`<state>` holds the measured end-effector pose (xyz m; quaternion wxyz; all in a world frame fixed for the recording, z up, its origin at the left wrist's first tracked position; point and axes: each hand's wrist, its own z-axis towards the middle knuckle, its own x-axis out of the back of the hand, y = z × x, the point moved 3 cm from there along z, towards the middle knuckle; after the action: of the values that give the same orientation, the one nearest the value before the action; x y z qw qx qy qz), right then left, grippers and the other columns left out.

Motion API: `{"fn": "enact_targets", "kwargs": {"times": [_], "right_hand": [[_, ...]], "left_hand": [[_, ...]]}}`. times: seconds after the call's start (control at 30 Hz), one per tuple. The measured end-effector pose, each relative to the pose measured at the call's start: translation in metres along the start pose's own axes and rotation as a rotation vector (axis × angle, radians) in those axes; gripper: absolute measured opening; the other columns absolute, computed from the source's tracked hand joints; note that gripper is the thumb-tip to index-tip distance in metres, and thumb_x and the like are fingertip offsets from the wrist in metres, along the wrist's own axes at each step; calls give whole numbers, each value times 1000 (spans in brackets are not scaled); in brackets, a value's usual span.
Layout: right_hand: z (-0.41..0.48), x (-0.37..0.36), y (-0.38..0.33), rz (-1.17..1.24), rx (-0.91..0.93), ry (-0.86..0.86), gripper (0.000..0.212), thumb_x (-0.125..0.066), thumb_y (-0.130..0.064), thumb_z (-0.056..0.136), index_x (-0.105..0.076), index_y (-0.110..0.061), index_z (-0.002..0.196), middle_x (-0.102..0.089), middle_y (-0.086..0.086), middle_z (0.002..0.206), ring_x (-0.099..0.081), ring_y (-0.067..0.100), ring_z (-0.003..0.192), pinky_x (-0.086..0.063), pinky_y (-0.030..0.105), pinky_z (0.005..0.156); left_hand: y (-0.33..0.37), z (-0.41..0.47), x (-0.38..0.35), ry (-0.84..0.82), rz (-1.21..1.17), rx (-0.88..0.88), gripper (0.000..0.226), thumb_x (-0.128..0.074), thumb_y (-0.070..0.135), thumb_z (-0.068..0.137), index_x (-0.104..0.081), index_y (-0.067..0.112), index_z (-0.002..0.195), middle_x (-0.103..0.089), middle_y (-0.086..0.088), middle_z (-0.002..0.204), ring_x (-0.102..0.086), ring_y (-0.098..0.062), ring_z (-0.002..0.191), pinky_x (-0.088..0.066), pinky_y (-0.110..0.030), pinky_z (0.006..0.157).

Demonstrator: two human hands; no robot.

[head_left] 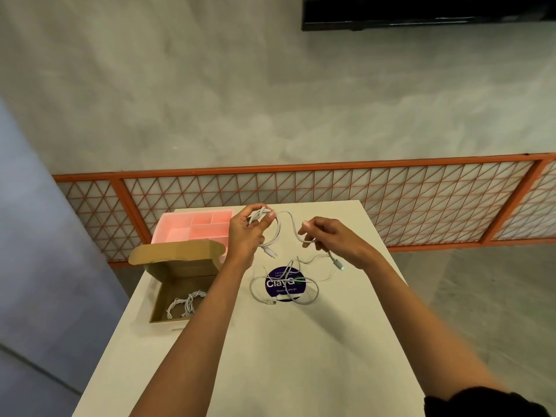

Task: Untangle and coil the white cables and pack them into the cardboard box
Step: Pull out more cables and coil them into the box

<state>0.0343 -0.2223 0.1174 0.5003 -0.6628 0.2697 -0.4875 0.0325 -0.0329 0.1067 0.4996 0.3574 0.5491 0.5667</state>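
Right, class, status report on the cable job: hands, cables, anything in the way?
Left hand grips half-wound coil; right hand pinches its loose run. Coiled cable in cardboard box. Tangled cable on table. Box open, unobstructed.

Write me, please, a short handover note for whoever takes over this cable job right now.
Left hand grips the part-wound coil of a white cable; right hand pinches the same cable's free length, its plug hanging below.
Done: coiled cable lies in the open cardboard box at the left of the table.
A loose tangle lies on the table over the purple sticker.
Left to do: finish this coil, box it, then untangle, coil and box the loose tangle.
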Motion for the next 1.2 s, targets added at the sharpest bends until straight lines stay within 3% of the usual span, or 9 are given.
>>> {"fn": "enact_targets", "kwargs": {"times": [0.17, 0.27, 0.33, 0.47, 0.57, 0.73, 0.93, 1.07, 1.2], "right_hand": [[0, 9, 25, -7, 46, -83, 22, -57, -25, 94, -70, -14, 107, -72, 5, 94, -61, 19, 86, -43, 29, 81], [6, 9, 36, -237, 67, 68, 18, -60, -20, 92, -73, -15, 102, -65, 2, 92, -57, 12, 73, -40, 10, 70], [10, 8, 37, -286, 41, 221, 18, -59, -12, 92, -73, -12, 104, -57, 1, 88, -54, 6, 70, -42, 10, 64], [18, 0, 35, 369, -93, 410, 20, -61, -1, 88, -69, 3, 106, -69, 14, 101, -64, 14, 73, -57, 17, 73], [22, -9, 23, 825, -153, 416, 23, -60, 0, 88, -63, 11, 108, -67, 10, 92, -62, 12, 78, -57, 15, 67], [25, -26, 14, 1165, -288, 346, 8, -58, 2, 89, -65, 3, 91, -69, 9, 82, -67, 13, 77, -57, 17, 59], [22, -49, 7, 1149, -450, 170, 13, -56, -3, 91, -64, -4, 81, -69, 1, 59, -67, 5, 52, -55, 14, 52], [20, -56, 4, 780, -477, 15, 21, -55, -15, 95, -56, -26, 77, -62, -15, 53, -56, -5, 46, -36, 15, 54], [19, -57, 4, 716, -434, -47, 17, -54, -17, 95, -60, -25, 80, -65, -14, 63, -53, -1, 59, -29, 18, 60]], "left_hand": [[-2, 5, 9, 68, -37, 42, 14, -69, 9, 85, -65, 13, 98, -58, 1, 78, -44, -8, 63, -31, -15, 41], [-1, 4, 8, 17, -52, 55, 12, -69, 8, 85, -65, 15, 92, -57, 1, 78, -44, -7, 62, -30, -15, 41], [-2, 3, 5, -31, -60, 61, 12, -68, 7, 85, -65, 16, 92, -56, 1, 79, -42, -7, 60, -29, -15, 41], [-6, -2, -2, -101, -70, 78, 11, -67, 8, 86, -65, 15, 94, -57, 3, 78, -43, -5, 58, -29, -15, 41], [-6, -3, -5, -117, -81, 102, 15, -67, 8, 86, -64, 11, 100, -60, 4, 78, -44, -3, 56, -28, -16, 41], [-5, -1, -6, -150, -95, 121, 12, -67, 7, 86, -64, 14, 96, -58, 5, 73, -43, -1, 51, -27, -15, 41], [-8, 1, -9, -186, -95, 130, 12, -68, 7, 85, -66, 17, 91, -65, 1, 78, -58, -13, 68, -41, -22, 55], [-10, 3, -11, -164, -87, 143, 12, -69, 7, 84, -66, 17, 88, -67, -2, 78, -63, -15, 68, -48, -28, 63], [-12, 3, -12, -158, -104, 127, 12, -69, 5, 83, -66, 14, 90, -67, -5, 79, -64, -19, 68, -54, -25, 59]]}}
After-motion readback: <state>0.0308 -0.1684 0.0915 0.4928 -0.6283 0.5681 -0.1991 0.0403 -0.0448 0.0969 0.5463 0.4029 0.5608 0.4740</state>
